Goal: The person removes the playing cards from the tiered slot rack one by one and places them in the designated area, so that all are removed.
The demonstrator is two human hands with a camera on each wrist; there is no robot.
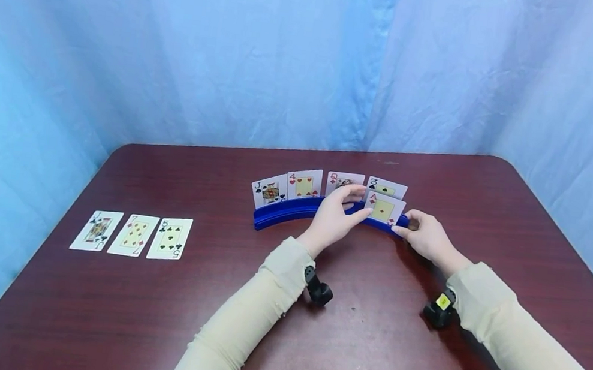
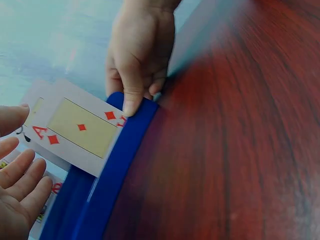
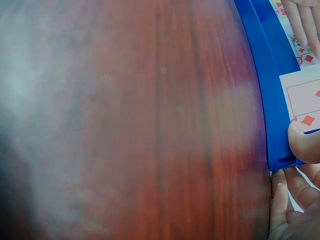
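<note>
A curved blue card holder [image 1: 294,210] stands on the table with playing cards upright in it. Near its right end is the ace of diamonds [image 1: 383,210], in front of the three of spades [image 1: 391,187]. My right hand [image 1: 429,238] grips that end of the holder, its thumb [image 3: 303,145] at the ace's lower corner and its other fingers behind and below. My left hand [image 1: 333,216] is at the ace's left side, fingers [image 2: 25,172] loosely extended, thumb close to the cards' edges. It partly covers the queen of diamonds [image 1: 345,179] in the head view.
Left of the queen, the holder also bears a four of hearts [image 1: 304,184] and a jack of spades [image 1: 270,192]. Face up at the table's left lie a jack of clubs [image 1: 97,231], a seven of diamonds [image 1: 133,235] and a five of clubs [image 1: 169,238]. Blue curtains [image 1: 266,55] surround the table.
</note>
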